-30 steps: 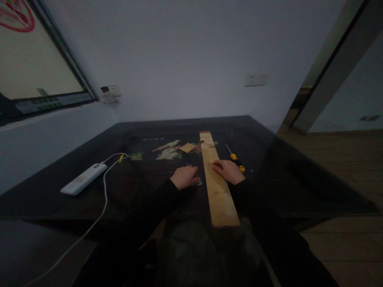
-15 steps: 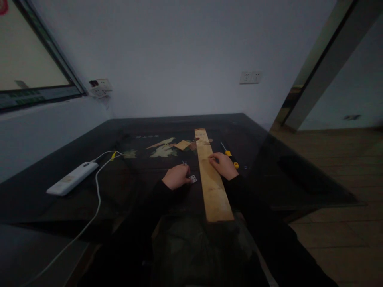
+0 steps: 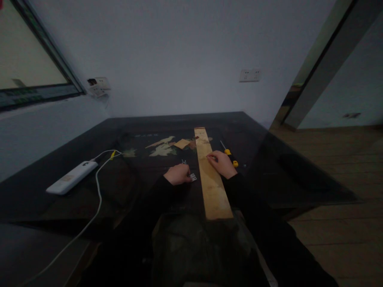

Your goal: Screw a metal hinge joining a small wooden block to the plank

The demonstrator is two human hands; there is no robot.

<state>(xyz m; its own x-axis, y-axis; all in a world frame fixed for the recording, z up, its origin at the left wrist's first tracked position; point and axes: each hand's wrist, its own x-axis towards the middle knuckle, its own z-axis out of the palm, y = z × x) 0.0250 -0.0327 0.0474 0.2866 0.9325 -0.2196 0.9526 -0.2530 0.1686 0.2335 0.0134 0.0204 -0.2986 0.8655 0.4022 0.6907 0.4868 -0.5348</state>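
A long pale wooden plank [image 3: 209, 175] lies lengthwise on the dark glass-topped table [image 3: 269, 159], its near end at the table's front edge. My right hand [image 3: 220, 163] rests on the plank's middle with fingers curled down on the wood. My left hand [image 3: 177, 174] lies on the table just left of the plank, fingers closed, touching a small metal hinge [image 3: 193, 177]. Some small screws [image 3: 183, 162] lie just beyond the left hand. A yellow-and-black screwdriver [image 3: 229, 153] lies right of the plank, partly behind my right hand.
A white power bank [image 3: 72, 177] with a white cable [image 3: 97, 191] lies at the left. A small wooden piece [image 3: 182, 143] sits near the plank's far end over an inlaid picture. Wall sockets [image 3: 249, 75] are behind; wooden floor lies to the right.
The view has shifted a little, so everything sits slightly further left and higher. My hands stay on the plank and by the hinge with only slight movement.
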